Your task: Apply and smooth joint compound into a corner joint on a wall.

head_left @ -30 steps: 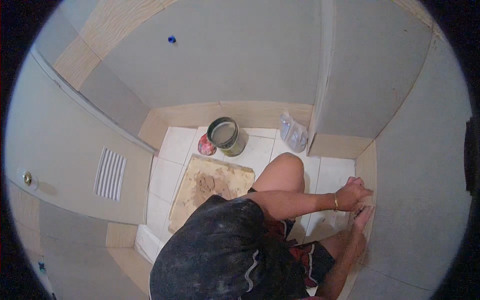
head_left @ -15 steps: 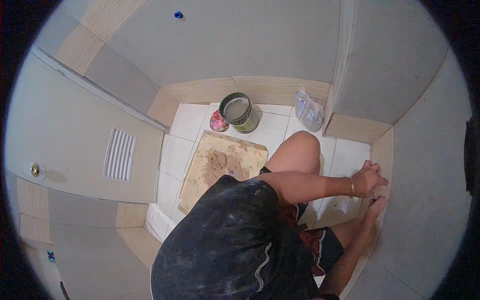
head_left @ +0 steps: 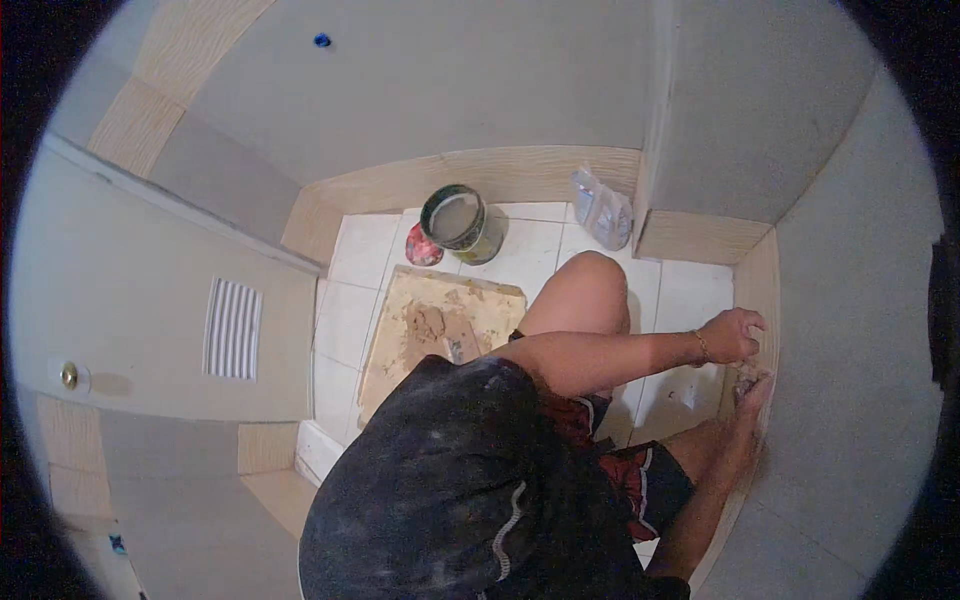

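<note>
At the far right, both my hands work low against the beige skirting tile point(head_left: 762, 270). My left hand point(head_left: 732, 337), with a gold bracelet at its wrist, has bent fingers spread apart at the tile, and nothing shows between them. Just below it my right hand point(head_left: 752, 396) is closed around something small and greyish that I cannot make out. A pale smear or lump shows between the two hands. Left of my knee lies a yellowish board point(head_left: 488, 290), with a heap of brown paste point(head_left: 428, 325) on it and a flat tool partly hidden by my shoulder.
Beyond the board stands a dark bucket point(head_left: 480, 243) of greyish liquid, beside a red patterned bundle point(head_left: 423, 247). A clear plastic bag point(head_left: 605, 215) leans near the wall corner. On the left is a door point(head_left: 150, 300) with a vent. White floor tiles point(head_left: 360, 250) surround these things.
My left hand has shifted slightly up along the skirting, and its fingers have moved apart. My right hand stays low beside it. The whole view has turned a little.
</note>
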{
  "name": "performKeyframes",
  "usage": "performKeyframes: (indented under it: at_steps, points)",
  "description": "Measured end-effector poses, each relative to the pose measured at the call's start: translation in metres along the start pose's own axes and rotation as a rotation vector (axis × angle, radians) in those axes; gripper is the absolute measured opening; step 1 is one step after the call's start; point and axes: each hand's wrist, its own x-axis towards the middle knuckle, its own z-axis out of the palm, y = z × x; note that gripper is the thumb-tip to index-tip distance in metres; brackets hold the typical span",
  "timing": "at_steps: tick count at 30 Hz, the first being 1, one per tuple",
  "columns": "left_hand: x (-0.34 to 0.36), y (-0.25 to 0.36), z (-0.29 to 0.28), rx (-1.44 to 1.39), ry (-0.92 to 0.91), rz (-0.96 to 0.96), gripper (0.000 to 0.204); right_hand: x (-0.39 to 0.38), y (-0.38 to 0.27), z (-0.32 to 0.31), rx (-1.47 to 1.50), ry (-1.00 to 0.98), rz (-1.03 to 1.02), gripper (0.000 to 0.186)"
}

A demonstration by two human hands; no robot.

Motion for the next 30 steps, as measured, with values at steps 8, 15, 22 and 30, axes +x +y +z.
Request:
performKeyframes:
  at_steps: [8, 15, 22, 30]
  points:
    - [0.003, 0.012, -0.026, -0.467, -0.134, -0.409, 0.029, -0.058, -0.027, 0.041, -0.033, 0.245, 0.151, 0.041]
    - [0.030, 0.011, -0.025, -0.599, -0.079, -0.518, 0.022, -0.034, -0.018, -0.004, -0.029, 0.054, 0.086, 0.039]
    - [0.021, -0.008, -0.041, -0.476, 0.071, -0.421, 0.020, -0.041, -0.006, 0.031, 0.047, 0.136, 0.158, 0.039]
    - [0.027, 0.019, -0.011, -0.325, 0.015, -0.209, 0.024, -0.035, -0.023, 0.013, 0.063, -0.174, -0.431, 0.040]
